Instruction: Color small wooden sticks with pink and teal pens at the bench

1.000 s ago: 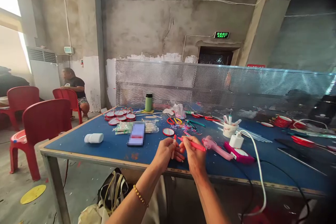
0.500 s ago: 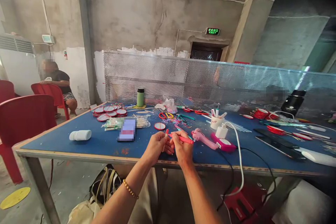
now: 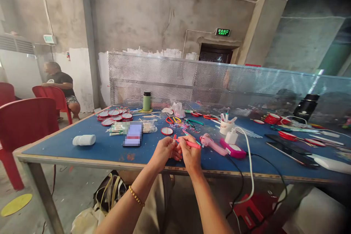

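At the table's front edge, my left hand is closed, pinching a small thin red-ended piece between thumb and fingers. What kind of piece it is I cannot make out. Beside it, my right hand grips a pinkish-red marker pen like a writing tool. The pen's tip end points left, close to the red piece; whether they touch is too small to tell. Just beyond my hands lies a round red-rimmed white disc. A pink glue gun rests right of my right hand.
On the blue tabletop lie a white bottle, a phone, stacked red-rimmed discs, scissors and a cup of pens. A white cable hangs over the front edge. A person sits far left.
Almost nothing differs. The marker pen and my right hand have shifted very slightly left; both hands keep their holds.
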Demonstrator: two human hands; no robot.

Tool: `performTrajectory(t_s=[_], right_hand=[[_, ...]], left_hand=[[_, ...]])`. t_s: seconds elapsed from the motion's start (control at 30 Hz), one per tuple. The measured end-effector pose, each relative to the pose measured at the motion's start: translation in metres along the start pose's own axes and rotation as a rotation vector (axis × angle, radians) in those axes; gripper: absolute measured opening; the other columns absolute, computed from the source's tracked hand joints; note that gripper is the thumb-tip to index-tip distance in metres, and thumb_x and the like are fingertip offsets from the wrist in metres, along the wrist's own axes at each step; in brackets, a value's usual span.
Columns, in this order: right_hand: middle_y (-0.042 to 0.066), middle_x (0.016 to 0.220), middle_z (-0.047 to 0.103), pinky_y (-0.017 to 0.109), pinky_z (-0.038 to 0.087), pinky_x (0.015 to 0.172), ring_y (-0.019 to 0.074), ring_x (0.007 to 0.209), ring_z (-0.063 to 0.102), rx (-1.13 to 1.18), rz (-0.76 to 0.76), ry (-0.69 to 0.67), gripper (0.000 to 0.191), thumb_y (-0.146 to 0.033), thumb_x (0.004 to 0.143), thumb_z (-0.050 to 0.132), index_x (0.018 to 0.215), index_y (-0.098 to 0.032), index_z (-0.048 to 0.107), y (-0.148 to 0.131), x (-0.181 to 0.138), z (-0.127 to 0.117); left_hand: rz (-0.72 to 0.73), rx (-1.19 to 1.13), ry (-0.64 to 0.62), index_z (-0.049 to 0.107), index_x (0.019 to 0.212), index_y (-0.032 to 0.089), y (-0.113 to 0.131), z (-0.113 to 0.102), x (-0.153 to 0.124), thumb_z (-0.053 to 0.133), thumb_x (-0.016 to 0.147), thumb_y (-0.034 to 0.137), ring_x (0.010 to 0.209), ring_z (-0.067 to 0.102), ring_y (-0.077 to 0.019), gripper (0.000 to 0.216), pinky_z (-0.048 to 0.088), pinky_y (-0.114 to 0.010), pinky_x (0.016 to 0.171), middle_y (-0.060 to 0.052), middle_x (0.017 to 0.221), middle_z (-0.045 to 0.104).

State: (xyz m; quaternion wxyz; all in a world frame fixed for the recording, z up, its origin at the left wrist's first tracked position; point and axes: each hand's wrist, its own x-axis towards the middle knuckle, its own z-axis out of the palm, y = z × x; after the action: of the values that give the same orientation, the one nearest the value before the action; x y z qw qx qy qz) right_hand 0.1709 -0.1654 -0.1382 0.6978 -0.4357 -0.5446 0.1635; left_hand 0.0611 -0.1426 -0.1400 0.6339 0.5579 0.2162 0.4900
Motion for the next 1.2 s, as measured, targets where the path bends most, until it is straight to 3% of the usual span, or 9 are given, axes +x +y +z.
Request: performTrajectory(t_s=[0.4, 0.63, 1.2], right_hand=[[-0.004, 0.052, 0.058, 0.022, 0.044, 0.043, 0.0121, 0.042, 0.052, -0.035, -0.003, 0.0, 0.025, -0.043, 0.084, 0.063, 0.074, -0.021, 0.058, -0.0003, -0.0001, -0.0004], [-0.003, 0.052, 0.059, 0.022, 0.043, 0.041, 0.0119, 0.041, 0.052, -0.039, -0.007, -0.005, 0.024, -0.041, 0.083, 0.062, 0.072, -0.021, 0.057, -0.0051, -0.0005, 0.0], [-0.004, 0.053, 0.059, 0.022, 0.045, 0.042, 0.0117, 0.041, 0.053, -0.042, -0.025, -0.002, 0.024, -0.042, 0.086, 0.061, 0.075, -0.02, 0.059, -0.0033, 0.0, 0.0003]], left_hand=[[0.009, 0.005, 0.01, 0.049, 0.074, 0.018, -0.0004, 0.0005, -0.0005, 0.072, 0.07, 0.062, 0.045, 0.062, -0.0147, 0.05, 0.052, -0.026, 0.049, 0.005, 0.048, 0.054], [-0.001, -0.008, -0.003, 0.049, 0.076, 0.018, 0.0001, -0.0009, -0.0001, 0.073, 0.07, 0.06, 0.046, 0.063, -0.0152, 0.049, 0.052, -0.026, 0.049, 0.001, 0.055, 0.061], [-0.005, -0.004, 0.0, 0.048, 0.077, 0.018, -0.0001, -0.0007, -0.0004, 0.072, 0.07, 0.061, 0.047, 0.064, -0.0156, 0.049, 0.052, -0.026, 0.05, 0.0, 0.056, 0.062]])
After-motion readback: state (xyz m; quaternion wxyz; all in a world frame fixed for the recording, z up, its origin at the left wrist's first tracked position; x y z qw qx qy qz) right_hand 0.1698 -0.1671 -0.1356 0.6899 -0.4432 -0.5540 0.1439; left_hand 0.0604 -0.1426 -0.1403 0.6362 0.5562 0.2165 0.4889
